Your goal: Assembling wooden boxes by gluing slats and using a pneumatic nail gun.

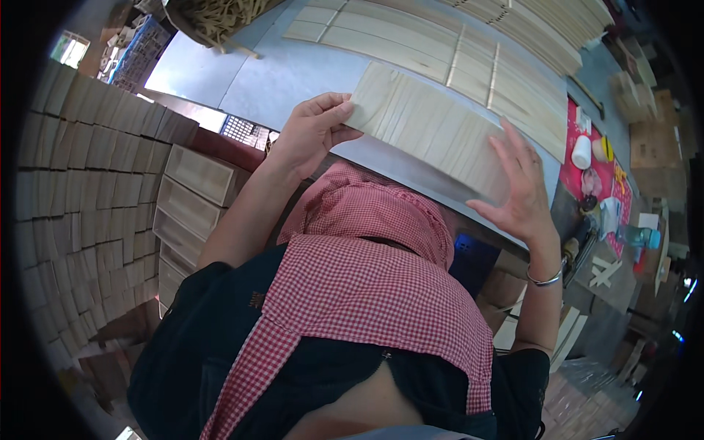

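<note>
A flat, pale rectangular wooden board (433, 132) is raised over the near edge of the worktable, slightly tilted. My left hand (314, 130) pinches its left end between thumb and fingers. At the right end, my right hand (524, 187) is open, with thumb and fingers spread around the board's edge; whether it touches the wood I cannot make out. Beyond the held board lie larger light wooden panels (396, 40) with narrow cross strips or grooves.
The grey tabletop (257, 84) carries a basket (192, 29) of wood strips at the far left and stacked boards (539, 26) at the far right. Wooden blocks (84, 161) are piled high on my left, beside wooden boxes (194, 176). A white bottle (581, 152) stands on red cloth.
</note>
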Available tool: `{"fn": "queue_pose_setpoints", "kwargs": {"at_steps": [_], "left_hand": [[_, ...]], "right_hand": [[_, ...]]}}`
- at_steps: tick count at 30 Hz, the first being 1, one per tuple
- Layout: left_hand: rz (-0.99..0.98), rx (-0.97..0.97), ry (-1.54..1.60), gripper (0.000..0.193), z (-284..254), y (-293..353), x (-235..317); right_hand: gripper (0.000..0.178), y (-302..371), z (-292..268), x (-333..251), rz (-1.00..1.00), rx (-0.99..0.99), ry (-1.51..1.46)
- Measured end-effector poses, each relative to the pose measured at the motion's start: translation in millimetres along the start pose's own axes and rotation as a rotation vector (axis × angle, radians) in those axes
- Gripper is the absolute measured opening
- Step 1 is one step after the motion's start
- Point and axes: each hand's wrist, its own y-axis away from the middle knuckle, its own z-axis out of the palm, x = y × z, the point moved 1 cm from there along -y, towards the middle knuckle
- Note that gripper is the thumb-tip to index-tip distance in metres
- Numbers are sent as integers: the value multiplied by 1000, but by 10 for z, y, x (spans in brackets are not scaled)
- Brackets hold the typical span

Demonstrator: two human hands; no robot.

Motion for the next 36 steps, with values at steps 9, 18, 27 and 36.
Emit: {"fn": "queue_pose_setpoints", "kwargs": {"at_steps": [9,18,27,36], "left_hand": [[-4,40,46,21,91,-85,-49],[282,159,-744,27,-235,-234,-32],[399,123,-1220,25,-3,-259,-136],[617,141,-1461,16,1,-242,-153]], "right_hand": [[84,-85,30,155,64,-36,74],[86,-202,51,408,90,-49,26],[86,-213,158,499,91,-79,43],[87,-207,307,615,97,-129,63]]}}
